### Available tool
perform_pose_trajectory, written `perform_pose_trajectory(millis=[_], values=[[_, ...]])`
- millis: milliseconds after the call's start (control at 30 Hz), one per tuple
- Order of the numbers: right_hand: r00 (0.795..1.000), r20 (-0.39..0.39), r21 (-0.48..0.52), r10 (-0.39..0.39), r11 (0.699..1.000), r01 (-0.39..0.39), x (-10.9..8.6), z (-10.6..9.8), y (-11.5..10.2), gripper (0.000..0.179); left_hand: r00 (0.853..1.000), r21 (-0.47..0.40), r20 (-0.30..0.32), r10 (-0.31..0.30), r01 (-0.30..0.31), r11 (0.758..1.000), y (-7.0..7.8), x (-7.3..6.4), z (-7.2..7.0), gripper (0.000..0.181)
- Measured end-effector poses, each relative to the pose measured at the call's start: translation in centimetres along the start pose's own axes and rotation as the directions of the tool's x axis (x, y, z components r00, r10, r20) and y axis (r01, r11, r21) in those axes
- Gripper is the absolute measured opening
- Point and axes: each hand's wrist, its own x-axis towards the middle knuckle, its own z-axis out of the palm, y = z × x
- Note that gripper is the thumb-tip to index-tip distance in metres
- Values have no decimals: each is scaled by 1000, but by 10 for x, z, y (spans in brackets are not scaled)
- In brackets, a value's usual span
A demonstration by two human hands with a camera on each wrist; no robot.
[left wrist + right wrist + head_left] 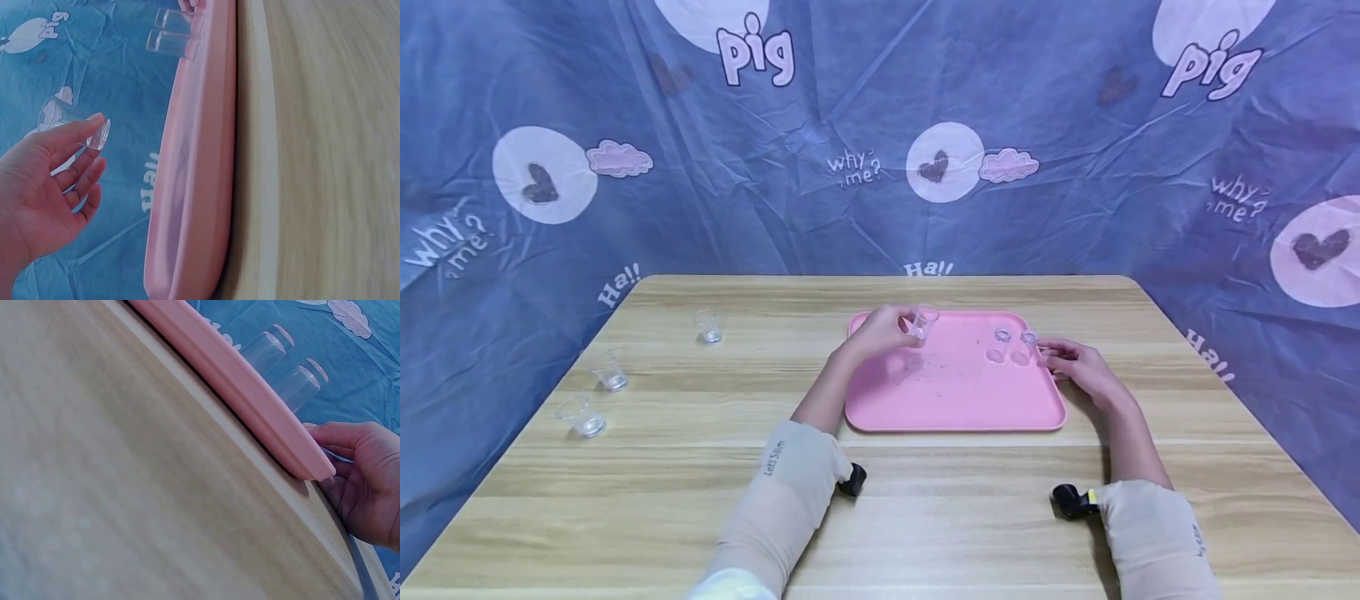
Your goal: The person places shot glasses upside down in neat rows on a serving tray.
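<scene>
My left hand (883, 330) pinches a small clear shot glass (926, 318) near its base, held above the left part of a pink tray (955, 408). In the left wrist view that shot glass (75, 122) lies tilted between thumb and fingers. At the tray's right side, my right hand (1086, 371) grips the rim, some fingers hidden behind it in the right wrist view. Close beside those fingertips, two more clear shot glasses stand upside down on the tray, a left one (999, 345) and a right one (1025, 347).
On the wooden table (715, 475), left of the tray, stand three clear shot glasses: a far one (708, 327), a middle one (612, 372) and a near one (583, 417). A blue printed cloth (820, 208) hangs behind the table and along its sides.
</scene>
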Motion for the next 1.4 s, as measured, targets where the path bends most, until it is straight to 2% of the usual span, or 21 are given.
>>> perform_pose_trajectory(millis=[433, 600, 733, 867, 1133, 1400], values=[[1000, -1, 7, 3, 1000, -3, 1, -2, 4, 46, 999, -36, 25, -31, 32, 999, 12, 21, 21, 32], [1000, 1, 17, 10, 1000, -10, 0, -1, 2, 46, 998, -18, 63, -23, 24, 1000, 15, 28, 32, 27], [1000, 7, 30, 5, 1000, -5, -1, 0, 0, 45, 994, -23, 100, -40, 43, 999, 15, 31, 41, 21], [1000, 8, 24, 9, 1000, -9, -1, 0, -1, 45, 992, 14, 116, -51, 50, 999, 15, 33, 45, 24], [1000, -1, -1, 4, 1000, -4, 1, -1, -3, 45, 992, 127, 74, -106, 96, 987, 15, 29, 41, 19], [1000, 5, 9, 7, 1000, -7, -1, 0, -1, 47, 994, 205, 22, -105, 98, 974, 12, 29, 42, 21]])
